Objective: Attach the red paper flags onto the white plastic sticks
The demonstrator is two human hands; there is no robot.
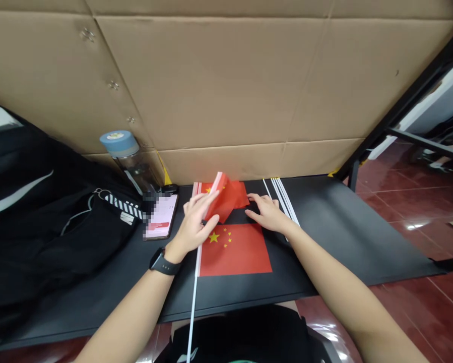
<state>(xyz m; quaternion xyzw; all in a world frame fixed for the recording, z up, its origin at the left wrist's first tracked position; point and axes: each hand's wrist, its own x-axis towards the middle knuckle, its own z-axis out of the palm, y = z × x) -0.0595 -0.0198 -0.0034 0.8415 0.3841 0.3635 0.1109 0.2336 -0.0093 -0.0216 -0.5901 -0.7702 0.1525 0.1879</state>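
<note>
red starred flag [234,250] flat lower centre, white stick [194,302] at left edge; second flag [227,196] curled above; more sticks [282,201] right.

The bare left hand [193,224] is raised at a tilt over the matte black tabletop [347,237], its fingers [205,199] spread and angled up and rightward, with a black wristwatch [165,263] strapped round the wrist. The bare right hand [268,214] lies palm-down on the tabletop, near the left hand, its fingers slightly curled and pointing left. Both bare forearms reach in from the lower corners.
</note>
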